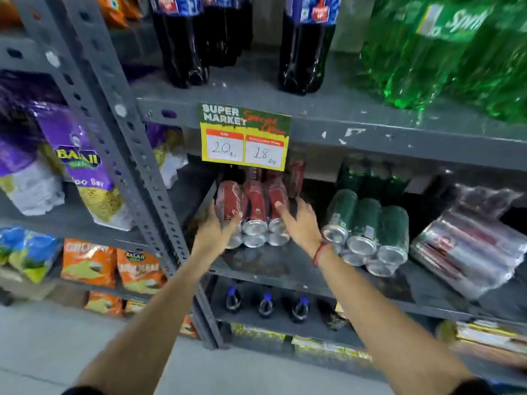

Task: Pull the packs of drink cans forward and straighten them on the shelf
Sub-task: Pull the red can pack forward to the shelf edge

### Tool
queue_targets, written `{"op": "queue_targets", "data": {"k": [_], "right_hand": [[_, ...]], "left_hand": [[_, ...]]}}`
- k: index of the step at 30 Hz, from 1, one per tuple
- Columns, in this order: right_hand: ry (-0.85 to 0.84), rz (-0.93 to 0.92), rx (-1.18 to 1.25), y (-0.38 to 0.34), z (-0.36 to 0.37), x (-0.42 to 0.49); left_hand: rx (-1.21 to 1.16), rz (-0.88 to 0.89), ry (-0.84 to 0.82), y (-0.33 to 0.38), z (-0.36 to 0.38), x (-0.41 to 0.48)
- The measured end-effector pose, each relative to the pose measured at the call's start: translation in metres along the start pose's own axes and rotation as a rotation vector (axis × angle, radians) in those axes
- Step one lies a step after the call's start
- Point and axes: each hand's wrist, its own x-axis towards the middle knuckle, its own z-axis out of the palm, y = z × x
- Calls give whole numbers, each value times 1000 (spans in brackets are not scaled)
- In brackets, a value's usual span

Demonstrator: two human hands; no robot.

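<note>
A shrink-wrapped pack of red cans (255, 208) lies on its side on the grey metal shelf (285, 269), can ends facing me. My left hand (216, 229) grips its left side, fingers wrapped round the outer can. On the pack's right side rests my right hand (299, 223), fingers spread against it. More red cans (295, 178) stand behind. To the right lies a wrapped pack of green cans (368, 232), angled, with dark green cans (368, 178) behind it. Farther right a dark-red pack in plastic (467, 246) lies skewed.
A price card (245, 138) hangs from the shelf above, over the red cans. Cola bottles (305, 47) and green bottles (445, 52) stand on that upper shelf. A perforated upright post (137, 155) borders the left; snack bags (82, 166) fill the neighbouring rack. Small bottles (266, 305) sit below.
</note>
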Motion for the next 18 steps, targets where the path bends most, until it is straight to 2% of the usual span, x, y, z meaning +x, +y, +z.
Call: {"op": "queue_targets", "data": {"k": [4,6,9,12,15,18], "right_hand": [[-197,359,330,-9,11,43],[-216,412,421,-7,17,50],[-179,397,472,-8,22,56],[-146,387,438,-6,24,58],[-69,356,434,1,21,53],[-25,243,502,2,16,47]], "left_hand": [[-225,-231,-91,17,-1,47],[-315,-347,-133,18,-3,55],[-440,-417,-125,19,0,65],[-424,-433,-11,20,11,68],[-469,-379,59,19,15,64],[-523,-265,70,23,12,63]]}}
